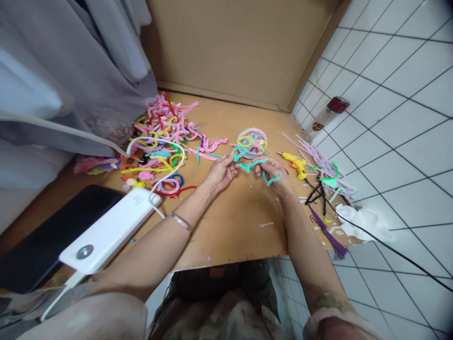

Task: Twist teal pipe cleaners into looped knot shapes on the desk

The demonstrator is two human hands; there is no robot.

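Both hands hold a bent teal pipe cleaner (pixel 252 165) above the wooden table (pixel 240 222). My left hand (pixel 225 171) pinches it near a looped end. The fingers of my right hand (pixel 271 172) are closed on its other side, where a curved teal end hangs over them. Just behind the hands lies a round pink-rimmed piece (pixel 252 141) with yellow, pink and red shapes inside. A yellow glue gun (pixel 296 164) rests to the right of my right hand.
A tangled heap of coloured pipe cleaners (pixel 170 127) fills the back left. A white power bank (pixel 109 229) with a cable and a black flat object (pixel 60 236) lie front left. Lilac strips (pixel 318 163), a purple tassel (pixel 331 236) and white tissue (pixel 364 222) lie right.
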